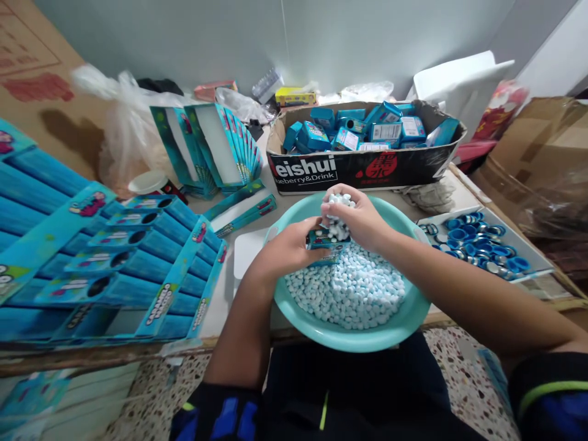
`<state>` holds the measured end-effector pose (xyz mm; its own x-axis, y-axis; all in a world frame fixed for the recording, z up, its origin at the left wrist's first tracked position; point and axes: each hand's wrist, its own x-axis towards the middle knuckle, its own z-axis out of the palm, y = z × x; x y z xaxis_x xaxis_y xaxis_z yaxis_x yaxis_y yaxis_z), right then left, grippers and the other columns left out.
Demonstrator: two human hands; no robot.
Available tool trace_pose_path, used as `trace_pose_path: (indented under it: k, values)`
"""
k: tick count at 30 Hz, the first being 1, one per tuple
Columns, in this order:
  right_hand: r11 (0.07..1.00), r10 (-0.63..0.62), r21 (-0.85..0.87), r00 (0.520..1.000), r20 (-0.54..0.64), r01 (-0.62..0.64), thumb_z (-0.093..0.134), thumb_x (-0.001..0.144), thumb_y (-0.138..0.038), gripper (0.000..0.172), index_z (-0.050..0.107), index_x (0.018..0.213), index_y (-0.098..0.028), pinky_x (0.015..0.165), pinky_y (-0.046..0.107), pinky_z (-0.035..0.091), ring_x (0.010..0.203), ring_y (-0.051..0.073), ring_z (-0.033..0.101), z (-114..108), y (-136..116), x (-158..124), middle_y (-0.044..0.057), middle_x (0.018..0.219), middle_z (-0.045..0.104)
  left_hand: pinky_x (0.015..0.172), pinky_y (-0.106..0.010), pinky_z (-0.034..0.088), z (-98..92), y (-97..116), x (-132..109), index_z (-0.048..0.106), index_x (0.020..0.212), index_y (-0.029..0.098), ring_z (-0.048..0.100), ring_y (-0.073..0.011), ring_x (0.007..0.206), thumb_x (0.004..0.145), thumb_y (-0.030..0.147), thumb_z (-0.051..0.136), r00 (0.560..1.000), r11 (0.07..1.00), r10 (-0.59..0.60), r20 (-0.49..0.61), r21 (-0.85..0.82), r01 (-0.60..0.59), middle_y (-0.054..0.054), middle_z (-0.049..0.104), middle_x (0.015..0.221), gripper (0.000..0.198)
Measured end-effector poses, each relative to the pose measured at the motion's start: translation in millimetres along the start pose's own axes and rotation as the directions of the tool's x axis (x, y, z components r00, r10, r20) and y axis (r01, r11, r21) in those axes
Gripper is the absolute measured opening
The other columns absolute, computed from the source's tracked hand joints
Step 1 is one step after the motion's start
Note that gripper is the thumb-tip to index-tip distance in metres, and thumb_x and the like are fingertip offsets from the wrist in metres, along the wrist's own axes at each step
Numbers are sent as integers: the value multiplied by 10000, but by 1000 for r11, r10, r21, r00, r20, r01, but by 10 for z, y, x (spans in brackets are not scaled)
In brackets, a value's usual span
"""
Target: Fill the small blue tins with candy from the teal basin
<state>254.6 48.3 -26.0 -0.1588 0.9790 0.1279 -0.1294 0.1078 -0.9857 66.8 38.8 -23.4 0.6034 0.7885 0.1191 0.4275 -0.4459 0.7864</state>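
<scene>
A teal plastic basin (294,309) sits at the table's near edge, filled with small pale blue candies (353,291). My left hand (287,245) is closed on a small blue box (321,240) held over the candies. My right hand (356,214) is cupped around a handful of the candies, directly above the box, and some of them show between its fingers.
A black cardboard tray (362,168) of small blue boxes stands behind the basin. Blue caps (480,242) lie in a flat tray at the right. Blue display cartons (119,269) cover the left side, with folded ones (215,147) standing behind. Brown cardboard boxes (537,153) are at far right.
</scene>
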Motion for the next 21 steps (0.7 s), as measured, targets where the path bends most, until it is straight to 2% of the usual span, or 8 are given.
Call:
trace_pose_path:
  k: [6,10,12,14,16,17,19,21]
  values:
    - [1000,23,-7,997,77,-22,782,765,-537,404,526,906,-258,747,353,543,761,196,632,-31,2,-36,-15,769,625,1118,-493,535,18,-23,-6,617,1407,269,659,-344,1298,833,354,799,1000,999,-28,-4,24,28,-78,701,1400,608]
    - [977,-107,-162,978,182,137,676,890,-505,278,573,869,-247,832,396,550,854,220,647,-70,-3,-49,24,845,657,1149,-495,516,29,-28,-11,518,1504,248,622,-347,1361,849,363,787,998,998,-60,-7,19,60,-106,647,1473,718]
    - [912,-210,-274,922,325,305,644,944,-443,207,643,893,-243,913,431,548,943,239,658,-87,-1,-49,52,940,685,1168,-506,502,35,-35,-9,483,1535,224,594,-355,1397,850,352,782,997,997,-80,-12,22,80,-130,609,1517,758]
    - [822,-278,-329,831,481,465,632,969,-388,165,707,940,-244,989,468,539,1052,263,663,-105,0,-56,82,1055,705,1191,-507,486,51,-45,-14,429,1579,202,556,-359,1442,844,349,783,995,995,-97,-30,25,98,-152,542,1587,828]
    - [755,-298,-355,771,563,551,624,979,-364,167,749,970,-254,1006,504,547,1112,292,671,-135,6,-89,106,1122,717,1206,-496,480,80,-49,-31,360,1626,184,539,-356,1464,836,364,785,990,991,-130,-52,20,131,-167,480,1639,915]
    - [735,-293,-376,765,574,563,623,983,-365,174,766,985,-266,989,523,559,1112,308,683,-160,16,-117,116,1131,726,1204,-485,487,100,-49,-42,324,1647,176,549,-351,1458,835,371,783,986,987,-157,-51,10,157,-171,473,1645,952]
    - [697,-240,-471,795,557,540,623,994,-380,182,792,1017,-318,925,556,583,1061,337,717,-238,51,-181,132,1127,746,1178,-450,515,145,-52,-63,262,1677,151,591,-337,1420,834,377,780,981,981,-194,-11,-32,194,-178,498,1626,1015]
    - [646,-180,-563,819,545,516,622,997,-400,181,801,1030,-402,924,579,581,1060,358,731,-339,92,-218,137,1147,760,1202,-420,492,186,-74,-63,224,1684,93,571,-326,1443,840,342,774,986,985,-163,29,-54,164,-192,486,1633,1037]
